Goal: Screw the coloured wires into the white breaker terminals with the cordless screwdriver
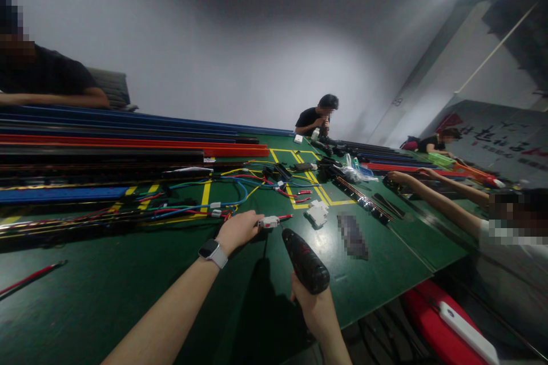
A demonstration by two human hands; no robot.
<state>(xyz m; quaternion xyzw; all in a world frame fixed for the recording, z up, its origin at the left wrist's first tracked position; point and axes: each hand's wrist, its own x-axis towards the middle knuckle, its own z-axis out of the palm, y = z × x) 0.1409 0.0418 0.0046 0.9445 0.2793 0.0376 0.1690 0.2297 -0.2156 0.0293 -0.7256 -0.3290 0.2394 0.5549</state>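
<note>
My left hand [240, 231], with a watch on its wrist, is closed on a small white electrical connector block [269, 221]. A short red cable [286, 217] sticks out of the block's right side. In my right hand [311, 303] is a black power drill [305, 262], gripped by its handle. Its thin bit points at the connector block; whether the tip touches it I cannot tell. Several more white blocks [317, 214] lie in a cluster to the right, beside a blurred dark flat object [353, 235].
Coloured wires [240, 182] and long red rails [205, 145] cover the left of the green table [180, 302]. A loose red and black cable [32, 279] lies front left. A co-worker's arms [445, 202] reach in from the right; other people sit at the far side.
</note>
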